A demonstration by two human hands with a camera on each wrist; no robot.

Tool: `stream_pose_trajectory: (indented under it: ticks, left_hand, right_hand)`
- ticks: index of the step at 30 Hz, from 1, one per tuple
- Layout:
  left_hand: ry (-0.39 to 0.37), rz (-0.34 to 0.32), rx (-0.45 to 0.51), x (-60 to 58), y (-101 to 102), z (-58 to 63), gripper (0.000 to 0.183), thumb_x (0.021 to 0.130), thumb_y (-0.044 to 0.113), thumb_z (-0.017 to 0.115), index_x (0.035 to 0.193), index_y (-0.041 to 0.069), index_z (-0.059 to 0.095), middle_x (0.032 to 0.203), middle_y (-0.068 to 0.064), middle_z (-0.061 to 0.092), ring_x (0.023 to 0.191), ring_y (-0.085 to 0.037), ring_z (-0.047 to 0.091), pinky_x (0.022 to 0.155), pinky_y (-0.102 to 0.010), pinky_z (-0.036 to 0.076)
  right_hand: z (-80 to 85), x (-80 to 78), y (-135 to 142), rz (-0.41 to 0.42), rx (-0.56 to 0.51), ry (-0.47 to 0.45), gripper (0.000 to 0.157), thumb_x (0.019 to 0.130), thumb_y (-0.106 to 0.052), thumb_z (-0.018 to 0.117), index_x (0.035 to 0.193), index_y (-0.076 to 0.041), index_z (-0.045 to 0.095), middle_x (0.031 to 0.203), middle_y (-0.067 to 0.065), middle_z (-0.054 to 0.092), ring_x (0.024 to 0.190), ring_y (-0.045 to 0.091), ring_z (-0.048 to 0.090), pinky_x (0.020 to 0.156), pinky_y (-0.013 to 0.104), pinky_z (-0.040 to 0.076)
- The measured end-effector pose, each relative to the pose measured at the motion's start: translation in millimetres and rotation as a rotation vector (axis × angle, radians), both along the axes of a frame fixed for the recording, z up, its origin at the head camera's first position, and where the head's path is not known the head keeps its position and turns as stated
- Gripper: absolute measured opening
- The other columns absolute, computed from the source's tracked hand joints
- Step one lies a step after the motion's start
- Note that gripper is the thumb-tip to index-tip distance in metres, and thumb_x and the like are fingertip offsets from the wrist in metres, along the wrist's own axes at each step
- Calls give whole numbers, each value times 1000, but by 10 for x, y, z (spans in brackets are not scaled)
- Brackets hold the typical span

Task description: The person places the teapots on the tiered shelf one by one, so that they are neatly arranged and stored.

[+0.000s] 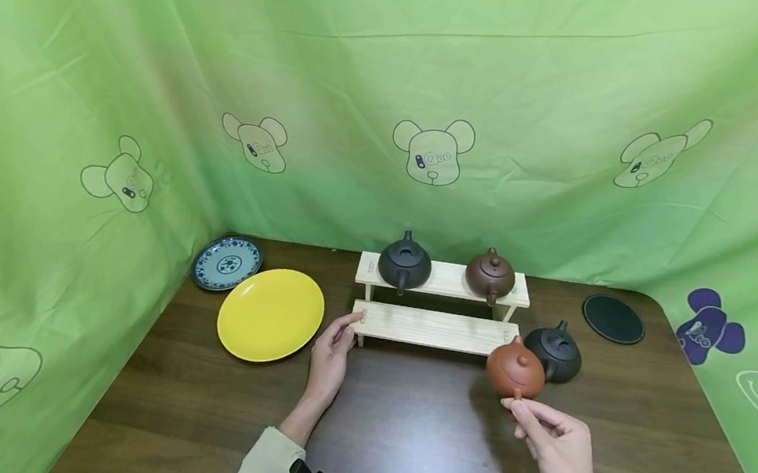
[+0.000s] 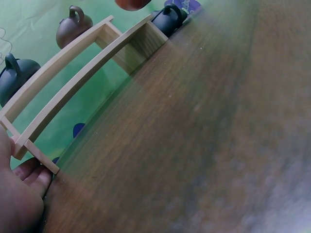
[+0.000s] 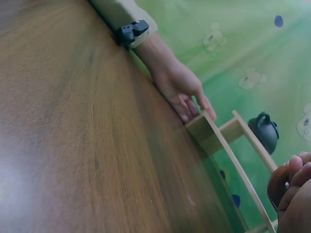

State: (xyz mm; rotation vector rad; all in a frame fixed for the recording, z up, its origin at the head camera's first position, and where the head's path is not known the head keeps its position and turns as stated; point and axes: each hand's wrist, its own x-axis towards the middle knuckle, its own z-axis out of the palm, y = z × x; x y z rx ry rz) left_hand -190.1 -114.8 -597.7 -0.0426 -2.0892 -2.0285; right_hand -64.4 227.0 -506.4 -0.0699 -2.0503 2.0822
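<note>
My right hand (image 1: 555,447) pinches the handle of a reddish-brown teapot (image 1: 515,370) between thumb and fingers. That teapot is held up off the table, by the right end of a two-step wooden stand (image 1: 438,329), and overlaps a black teapot (image 1: 555,353) in the head view. At the stand's left end, my left hand (image 1: 330,361) grips the lower step, thumb and fingers around its end plank (image 2: 43,158). On the upper step sit a black teapot (image 1: 405,262) at left and a dark brown teapot (image 1: 490,275) at right. Fingers hide part of the held teapot (image 3: 278,187) in the right wrist view.
Left of the stand lie a yellow plate (image 1: 271,316) and a blue patterned plate (image 1: 228,263), their rims close together. A dark round coaster (image 1: 613,319) is at the back right of the wooden table (image 1: 410,445). Green cloth (image 1: 359,53) hangs behind and along both sides.
</note>
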Motion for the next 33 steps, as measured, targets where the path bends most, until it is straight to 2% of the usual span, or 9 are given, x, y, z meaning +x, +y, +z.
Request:
stream_pose_trajectory:
  ticks: [5,9,12,15,19,22,26,29,33]
  left_hand:
    - [10,3,14,2,13,10,27,115,19,62,135,25,79,141,7,75,123,-14,70,103,-26,56]
    - [97,7,9,37,37,77,27,115,19,62,136,15,78,139,-3,76,116,-9,70,100,-24,57]
    - [151,8,1,65,49,132,28,115,17,60,136,7,77,137,-11,76,112,-11,69,98,-25,58]
    - [112,8,14,57,42,106,28,115,21,61,136,11,78,138,-7,76,114,-11,69,99,-24,57]
    - [42,13,9,13,21,2,26,115,20,63,136,20,79,140,2,76,117,-14,71,100,-25,57]
    - [28,7,9,-23,7,-73,28,115,17,62,136,22,79,141,1,75,120,-18,71,102,-27,57]
    - [14,-5,37,-55,-3,-148,28,115,17,62,137,23,78,143,1,74,122,-17,70,103,-26,56]
    - [22,-3,36,-42,1,-122,27,115,19,63,136,22,78,142,2,75,121,-13,70,102,-25,56]
    - [98,6,12,34,30,40,27,115,18,62,136,13,78,139,-4,76,115,-10,70,100,-25,57]
  right_hand:
    - [0,-48,-69,20,8,15,11,103,9,71,102,11,82,83,-4,81,58,4,56,47,41,23]
    - [6,-89,-129,31,15,15,11,103,8,71,102,12,81,82,-5,81,57,3,54,47,42,22]
    - [5,-122,-178,43,13,7,11,103,7,71,102,12,81,82,-3,81,58,3,55,47,42,22]
    - [-2,-150,-230,53,4,3,11,103,7,71,102,12,81,81,-3,81,58,4,56,46,42,22]
    - [-11,-180,-297,64,-7,21,10,103,8,72,102,12,81,82,-3,81,57,3,55,45,42,21]
    - [-12,-202,-339,75,-14,42,10,102,8,72,102,13,81,82,-2,81,56,2,54,45,43,21]
    - [-15,-230,-380,82,-29,51,10,102,9,71,103,13,81,82,-2,81,56,2,54,45,43,18]
    - [-19,-256,-410,86,-27,52,11,102,9,71,103,14,80,79,-3,79,55,1,53,45,43,18]
    - [-24,-297,-458,85,-9,56,11,103,8,71,103,15,80,71,-1,74,52,-2,47,44,43,19]
